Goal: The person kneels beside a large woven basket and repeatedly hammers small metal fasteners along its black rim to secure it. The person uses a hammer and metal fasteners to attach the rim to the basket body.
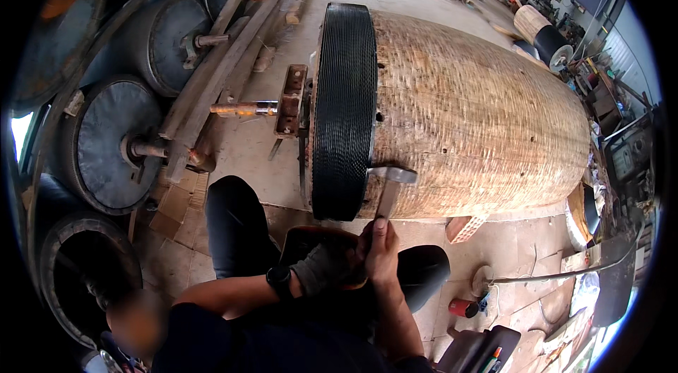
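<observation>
A big tan drum [473, 112] lies on its side in front of me, with a ribbed black band [344, 108] wrapped around its left end. A grey metal hooked tool [390, 186] rests against the drum at the band's right edge, low down. My right hand [381, 249] grips that tool's handle, thumb pointing up along it. My left hand [326, 265], in a grey glove with a black watch on the wrist, is closed just beside the right hand; what it holds is hidden.
Several dark rollers with axles [116, 143] and wooden planks [226, 62] lie to the left. A rusty shaft and bracket [282, 101] stick out of the drum's left end. A brick [466, 227] wedges the drum. A red can [462, 307] and a thin rod [558, 274] lie at right.
</observation>
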`<state>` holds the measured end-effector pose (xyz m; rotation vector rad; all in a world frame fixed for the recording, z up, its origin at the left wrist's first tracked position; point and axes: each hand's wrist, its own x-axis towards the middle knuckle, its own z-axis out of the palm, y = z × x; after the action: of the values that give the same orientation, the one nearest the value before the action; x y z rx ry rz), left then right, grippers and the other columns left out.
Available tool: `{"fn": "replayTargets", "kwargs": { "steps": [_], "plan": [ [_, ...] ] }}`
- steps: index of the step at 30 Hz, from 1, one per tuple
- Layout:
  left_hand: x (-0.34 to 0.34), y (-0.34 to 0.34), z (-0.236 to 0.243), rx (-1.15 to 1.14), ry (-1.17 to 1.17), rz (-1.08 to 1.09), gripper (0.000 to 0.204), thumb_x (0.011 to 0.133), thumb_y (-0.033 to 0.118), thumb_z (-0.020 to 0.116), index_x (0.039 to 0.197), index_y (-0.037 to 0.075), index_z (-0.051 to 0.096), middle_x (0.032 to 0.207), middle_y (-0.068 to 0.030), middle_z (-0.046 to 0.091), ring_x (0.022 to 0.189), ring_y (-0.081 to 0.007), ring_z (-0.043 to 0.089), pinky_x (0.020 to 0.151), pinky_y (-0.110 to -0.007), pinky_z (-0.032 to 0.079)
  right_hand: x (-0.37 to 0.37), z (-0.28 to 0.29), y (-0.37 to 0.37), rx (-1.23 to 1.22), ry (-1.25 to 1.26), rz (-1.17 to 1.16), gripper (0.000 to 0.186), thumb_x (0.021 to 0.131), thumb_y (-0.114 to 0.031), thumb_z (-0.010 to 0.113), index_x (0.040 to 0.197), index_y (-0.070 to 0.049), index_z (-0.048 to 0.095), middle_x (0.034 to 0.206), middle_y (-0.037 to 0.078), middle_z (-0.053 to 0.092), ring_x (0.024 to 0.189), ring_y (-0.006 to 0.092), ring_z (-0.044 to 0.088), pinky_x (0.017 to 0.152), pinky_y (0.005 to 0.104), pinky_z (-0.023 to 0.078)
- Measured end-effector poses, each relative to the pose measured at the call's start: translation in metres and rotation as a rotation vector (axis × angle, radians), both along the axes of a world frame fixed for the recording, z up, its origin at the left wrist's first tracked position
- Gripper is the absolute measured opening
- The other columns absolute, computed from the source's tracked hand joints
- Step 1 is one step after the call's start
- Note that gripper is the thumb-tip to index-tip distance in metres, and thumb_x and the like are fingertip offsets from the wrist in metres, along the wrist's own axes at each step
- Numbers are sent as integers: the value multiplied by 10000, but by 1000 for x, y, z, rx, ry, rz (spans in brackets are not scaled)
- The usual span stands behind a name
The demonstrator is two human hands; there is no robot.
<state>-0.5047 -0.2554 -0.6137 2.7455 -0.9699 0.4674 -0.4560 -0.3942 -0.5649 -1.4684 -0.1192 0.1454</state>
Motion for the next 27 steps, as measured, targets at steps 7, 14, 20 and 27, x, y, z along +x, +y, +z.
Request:
{"fn": "replayTargets", "kwargs": {
  "steps": [7,14,20,27],
  "plan": [
    [5,10,44,-153,15,120,204,876,189,582,965,16,643,953,-152,625,778,-329,645,663,-430,525,5,-11,-4,-193,-259,-149,423,1086,-339,442,842,-9,543,603,50,518,487,155,477,472,315,371],
    [29,26,70,-411,-105,114,194,869,144,622,1025,32,592,969,-158,611,805,-359,638,660,-451,510,-10,1,-14,-418,-484,-418,201,1027,-172,526,1026,29,515,635,202,604,543,366,634,486,422,458],
    [76,41,116,-471,-609,146,286,813,13,642,1093,62,609,1083,-159,620,886,-368,622,734,-478,509,-22,-3,-21,-477,-558,-411,318,1046,-275,502,912,14,514,598,107,552,496,207,553,460,368,411],
    [140,53,161,-251,-888,190,436,766,35,705,1196,79,644,1111,-118,605,945,-320,625,827,-472,518,-7,0,-14,-838,-393,-322,169,979,-158,580,985,7,543,694,259,627,650,477,633,520,507,478]
  ]
}}
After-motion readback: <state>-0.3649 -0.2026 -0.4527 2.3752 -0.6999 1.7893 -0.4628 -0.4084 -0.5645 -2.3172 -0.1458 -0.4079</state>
